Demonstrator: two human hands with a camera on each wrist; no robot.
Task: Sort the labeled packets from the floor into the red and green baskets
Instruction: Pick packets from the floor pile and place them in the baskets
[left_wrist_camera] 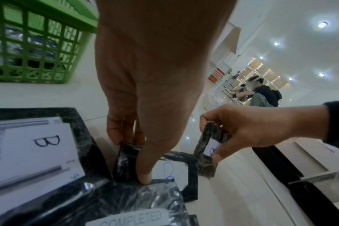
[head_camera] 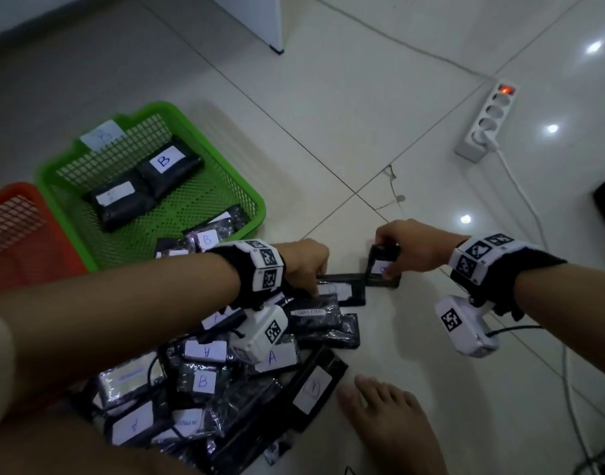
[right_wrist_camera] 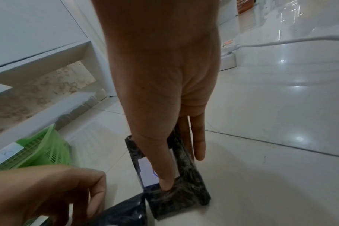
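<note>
A heap of black packets [head_camera: 225, 371] with white A and B labels lies on the floor tiles. At its far edge my left hand [head_camera: 314, 286] pinches the end of a flat black packet [head_camera: 342, 279]; thumb and fingers [left_wrist_camera: 129, 159] clamp its raised edge [left_wrist_camera: 126, 162]. Just to the right, my right hand [head_camera: 385, 257] grips a smaller black packet [head_camera: 376, 281], tilted up off the floor, thumb on its label [right_wrist_camera: 147, 171], whose blue letter is partly covered. The green basket [head_camera: 177, 214] holds several B packets. The red basket [head_camera: 27, 231] stands left of it.
A white power strip [head_camera: 487, 121] with its cable lies at the far right. More cables run along the right side. My bare foot [head_camera: 390, 416] rests beside the heap. A white cabinet base [head_camera: 256, 18] stands at the back. Another person sits in the distance [left_wrist_camera: 265, 93].
</note>
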